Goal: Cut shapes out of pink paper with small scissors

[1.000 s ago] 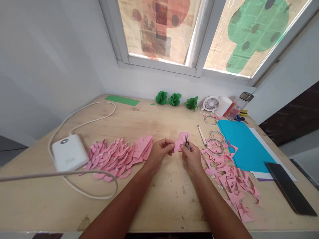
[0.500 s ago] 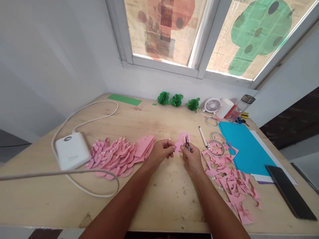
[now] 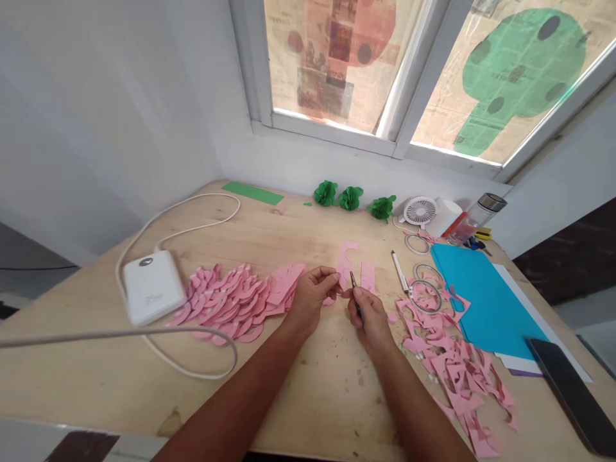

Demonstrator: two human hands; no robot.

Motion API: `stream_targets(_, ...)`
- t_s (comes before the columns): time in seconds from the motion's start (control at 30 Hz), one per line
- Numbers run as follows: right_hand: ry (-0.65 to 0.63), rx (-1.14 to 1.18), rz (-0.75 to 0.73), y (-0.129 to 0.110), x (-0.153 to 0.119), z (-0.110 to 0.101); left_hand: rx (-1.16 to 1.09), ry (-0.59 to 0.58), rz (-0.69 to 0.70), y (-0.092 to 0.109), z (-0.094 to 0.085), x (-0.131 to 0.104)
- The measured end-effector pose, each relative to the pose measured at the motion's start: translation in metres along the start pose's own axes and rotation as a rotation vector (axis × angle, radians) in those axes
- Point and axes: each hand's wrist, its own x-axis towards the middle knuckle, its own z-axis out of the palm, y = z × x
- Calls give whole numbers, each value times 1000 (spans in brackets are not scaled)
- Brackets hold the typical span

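My left hand (image 3: 315, 296) pinches a pink paper piece (image 3: 344, 260) with a curved cut-out between thumb and fingers. Close to its right, my right hand (image 3: 370, 314) is closed around a pair of small scissors (image 3: 354, 282), whose dark narrow tips point up and away from me, beside the paper. Just beyond that hand a pink paper strip (image 3: 367, 276) lies on the wooden table (image 3: 327, 398). To the left of my hands, many cut pink paper shapes (image 3: 231, 298) overlap in rows.
Pink scraps (image 3: 452, 359) and metal rings (image 3: 426, 296) lie right, beside a white pen (image 3: 399, 271), blue sheets (image 3: 481, 301) and black phone (image 3: 572, 398). Green paper flowers (image 3: 350, 198), a small fan (image 3: 419, 210) and bottle (image 3: 476, 218) stand behind. A white power bank (image 3: 153, 289) with cable is left.
The pink paper by my hands has come apart: a curved piece is now in my left hand and a strip lies to the right. The scissors have shifted slightly left. The view has turned slightly.
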Motion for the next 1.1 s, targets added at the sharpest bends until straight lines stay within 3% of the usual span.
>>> stream_targets(1.1,-59,32,77,0,-2,5,57,-4,51,2,-2,2)
